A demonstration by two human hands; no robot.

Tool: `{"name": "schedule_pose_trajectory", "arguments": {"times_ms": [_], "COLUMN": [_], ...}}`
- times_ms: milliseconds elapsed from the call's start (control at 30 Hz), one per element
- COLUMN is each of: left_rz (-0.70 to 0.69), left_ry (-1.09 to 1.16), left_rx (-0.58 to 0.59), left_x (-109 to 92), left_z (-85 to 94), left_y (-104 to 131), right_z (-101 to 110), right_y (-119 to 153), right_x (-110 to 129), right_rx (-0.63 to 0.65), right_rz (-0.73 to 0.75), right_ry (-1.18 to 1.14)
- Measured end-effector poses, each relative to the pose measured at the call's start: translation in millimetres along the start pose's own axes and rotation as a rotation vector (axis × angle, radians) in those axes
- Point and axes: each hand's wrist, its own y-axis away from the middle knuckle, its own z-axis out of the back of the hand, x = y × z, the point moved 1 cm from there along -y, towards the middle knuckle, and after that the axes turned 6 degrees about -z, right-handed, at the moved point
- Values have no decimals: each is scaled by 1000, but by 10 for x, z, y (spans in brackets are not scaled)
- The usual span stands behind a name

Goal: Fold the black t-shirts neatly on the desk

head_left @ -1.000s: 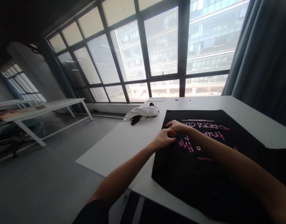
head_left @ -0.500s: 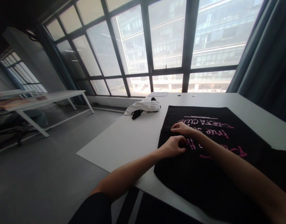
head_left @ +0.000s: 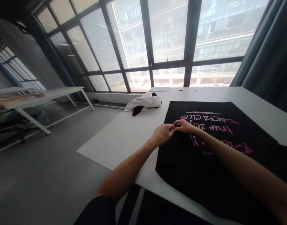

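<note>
A black T-shirt with pink lettering lies spread flat on the white table, its print upside down to me. Over the shirt's left edge is my left hand, fingers curled closed. Its fingertips meet those of my right hand, which reaches across the print in a pinch just above the cloth. Whatever is between the fingers, if anything, is too small or hidden to make out. My right forearm covers part of the lettering.
The white table ends at a left corner above the floor. A crumpled white and black cloth lies toward the back, near a flat white sheet. Beyond stand large windows, a curtain and another white table.
My left hand has moved up and left from the print toward the shirt's edge, its fingers closing and meeting my right fingertips. The view has tipped down slightly.
</note>
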Motion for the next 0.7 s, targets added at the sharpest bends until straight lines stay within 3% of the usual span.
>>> {"name": "schedule_pose_trajectory", "arguments": {"times_ms": [100, 200, 267, 467, 700], "left_rz": [127, 57, -2, 9, 5], "left_ry": [-122, -28, 50, 22, -12], "left_rx": [-39, 64, 138, 130, 99], "left_x": [504, 886, 1022, 1098, 1059], "left_z": [169, 153, 80, -57, -70], "left_y": [-144, -226, -251, -292, -290], "right_z": [13, 15, 17, 39, -14], "right_y": [19, 39, 47, 51, 134], "right_x": [47, 85, 99, 94, 145], "right_rx": [7, 12, -2, -71, -120], "right_rz": [-28, -38, -30, -58, -77], "right_ry": [40, 52, 40, 84, 442]}}
